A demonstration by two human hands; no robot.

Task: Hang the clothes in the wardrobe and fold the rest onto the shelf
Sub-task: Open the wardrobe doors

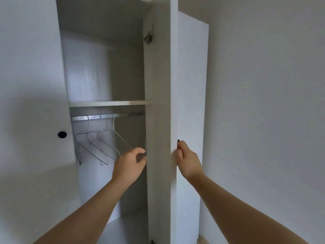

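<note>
White laminate wardrobe (88, 76) fills the view straight ahead, its right-hand door (158, 103) swung out and seen edge-on. Inside, a pale shelf (109, 103) crosses the compartment at mid-height, with a ribbed metal rail (98, 117) just beneath it. Three wire hangers (98, 145) hang from the rail by their hooks, bunched toward the left, their shoulders slanting down to the right. Left hand (129, 164) reaches into the opening, fingers curled in toward the thumb right against the inner face of the open door. The lower end of the nearest hanger runs down to this hand and a small dark thing sits at the fingertips, but I cannot tell what it is or whether the hand grips anything. Right hand (187, 162) is on the far side of the same door at about the same height, fingers bent and clamped on the door's outer face. A dark spot shows at its topmost fingertip; whether knob or nail I cannot tell. A metal hinge (149, 38) sits high on the door's inner edge. The left door (35, 103) is closed and carries a round black knob (62, 134). A plain pale wall (263, 103) stands to the right.
</note>
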